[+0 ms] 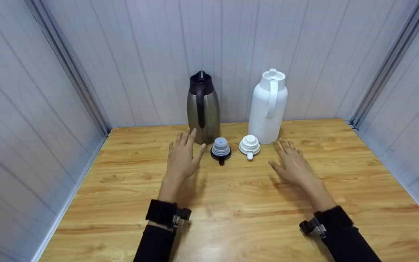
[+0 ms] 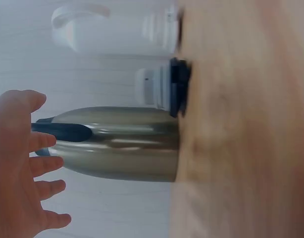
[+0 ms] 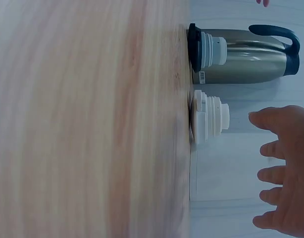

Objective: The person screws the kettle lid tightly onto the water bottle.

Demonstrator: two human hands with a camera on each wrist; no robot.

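Dark sleeves and black wrist straps, nearest the head camera, at the bottom edge; both forearms extend forward over a wooden table (image 1: 231, 218).

Left hand (image 1: 182, 157): palm down, fingers straight and slightly spread, holding nothing; fingertips just short of the steel jug, thumb toward the black-based stopper; whether the palm rests on the wood or hovers, cannot tell; in the left wrist view the fingers (image 2: 40, 166) sit near the jug's dark handle without gripping it.

Steel jug (image 1: 203, 109): brushed metal body, black collar and spout, black handle facing the camera; standing upright, long axis vertical, toward the back of the table, close to the wall; mouth uncovered.

Black-based stopper (image 1: 220, 149): grey ribbed plug on a black disc, disc down on the table, plug pointing up (a small tab points toward the camera); just in front of the steel jug, to its right; apart from the white stopper.

White stopper (image 1: 249, 145): white ribbed plug on a white disc, disc down, plug pointing up, tab toward the camera; just in front of the white jug.

White jug (image 1: 267, 107): white plastic, upright, long axis vertical, handle facing the camera; right of the steel jug, a gap between them.

Right hand (image 1: 294, 165): palm down, fingers straight and relaxed, empty; near the white stopper, fingertips pointing toward the white jug's base; no contact with either visible.

Surround: pale panelled walls on three sides.
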